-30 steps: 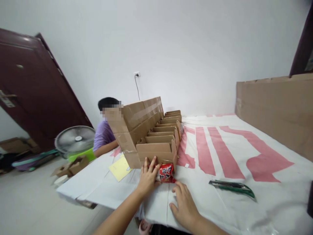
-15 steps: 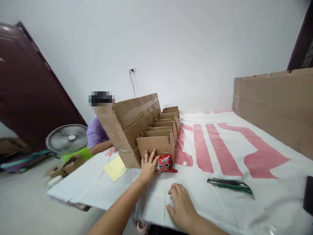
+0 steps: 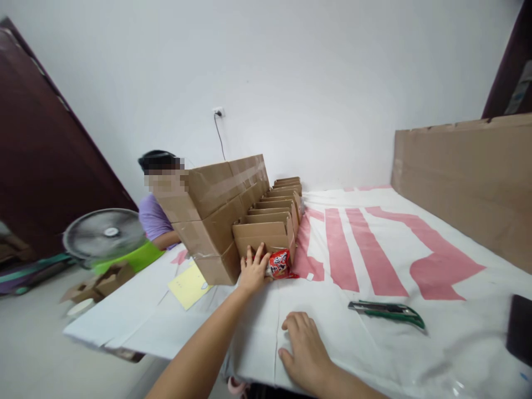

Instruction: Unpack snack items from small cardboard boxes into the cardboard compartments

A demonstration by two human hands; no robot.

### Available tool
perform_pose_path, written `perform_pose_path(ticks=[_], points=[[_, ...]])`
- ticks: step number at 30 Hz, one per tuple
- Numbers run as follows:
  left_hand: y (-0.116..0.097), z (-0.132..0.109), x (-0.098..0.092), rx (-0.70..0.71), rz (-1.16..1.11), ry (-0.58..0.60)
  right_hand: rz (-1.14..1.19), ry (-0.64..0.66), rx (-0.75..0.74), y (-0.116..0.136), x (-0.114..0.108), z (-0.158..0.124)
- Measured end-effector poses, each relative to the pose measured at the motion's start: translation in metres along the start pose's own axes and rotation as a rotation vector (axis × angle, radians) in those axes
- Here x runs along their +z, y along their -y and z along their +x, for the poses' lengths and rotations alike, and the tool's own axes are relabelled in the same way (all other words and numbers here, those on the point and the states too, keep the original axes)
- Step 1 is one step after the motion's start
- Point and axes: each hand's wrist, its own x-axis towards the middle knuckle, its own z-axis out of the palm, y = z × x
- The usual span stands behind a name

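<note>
My left hand (image 3: 253, 272) rests with fingers spread against the front of the nearest open cardboard box (image 3: 266, 233). A shiny red food packet (image 3: 279, 263) lies at the foot of that box, touching the right side of this hand. Red also shows between the fingers, but what lies beneath the palm is hidden. Nearer the table's front edge, my right hand (image 3: 305, 346) lies on the white cloth, fingers loosely bent and thumb apart, with nothing in it. To its right is a green box cutter (image 3: 388, 312).
Several open boxes (image 3: 285, 191) run back in a row beside a stacked wall of taped cartons (image 3: 224, 208). A person in a purple sleeve (image 3: 154, 219) sits behind it. Yellow paper (image 3: 189, 285), a large cardboard panel (image 3: 461, 172) and a floor fan (image 3: 103, 233) are around.
My left hand has moved slightly forward, and the red packet and nearest box have shifted away from me with it. My right hand stays on the cloth. The view has turned slightly right.
</note>
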Motion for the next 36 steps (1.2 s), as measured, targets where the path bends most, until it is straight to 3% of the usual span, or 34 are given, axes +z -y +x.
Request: perform_pose_path(ticks=[17,21,26,30,36], points=[[0.000,0.003,-0.001,-0.004,0.034,-0.006,-0.017,0.031,0.017,-0.002,-0.003,0.003],[0.010,-0.001,-0.002,0.000,0.076,-0.082,-0.028,0.034,0.010,-0.002,-0.004,0.003],[0.019,-0.013,0.002,-0.135,0.076,-0.198,-0.050,0.036,0.001,-0.003,-0.006,0.005],[0.007,-0.025,0.003,-0.101,0.057,-0.297,-0.074,0.054,-0.010,-0.003,-0.006,0.006],[-0.031,-0.051,0.014,0.072,-0.064,-0.358,-0.105,0.041,-0.024,-0.004,-0.004,0.005]])
